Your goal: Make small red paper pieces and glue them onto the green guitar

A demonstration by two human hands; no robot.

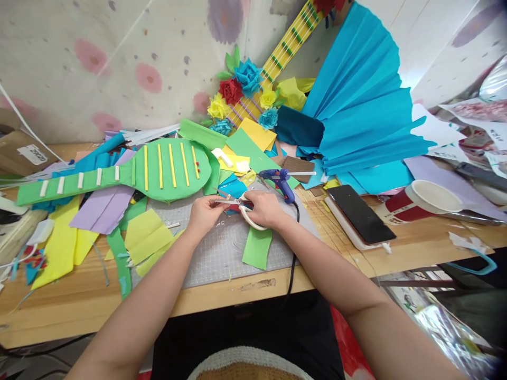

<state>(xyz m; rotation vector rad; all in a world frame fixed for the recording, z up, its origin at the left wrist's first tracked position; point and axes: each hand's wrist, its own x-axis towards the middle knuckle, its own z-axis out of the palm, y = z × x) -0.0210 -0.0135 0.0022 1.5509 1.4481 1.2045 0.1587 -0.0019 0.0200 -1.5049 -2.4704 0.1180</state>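
Observation:
My right hand point(263, 207) is closed round the white-handled scissors point(255, 222), whose blades point left. At the blade tips, my left hand point(206, 214) pinches something small and pale that I cannot make out. Both hands are just above the grey cutting mat point(217, 258). A green paper piece point(257, 247) lies below the scissors. Behind my right hand stands a blue glue gun point(280, 182) with a white glue stick in its back. To the left lies a green paper lute-like instrument point(170, 169) with yellow strips on its body and white pegs along its neck.
A black phone point(360, 214) and a red-and-white paper cup point(423, 200) are at the right. The glue gun's black cord point(295, 253) runs over the table edge. Behind lean a yellow paper instrument point(291, 45) with paper flowers and a large blue pleated paper point(364, 95). Coloured scraps lie around.

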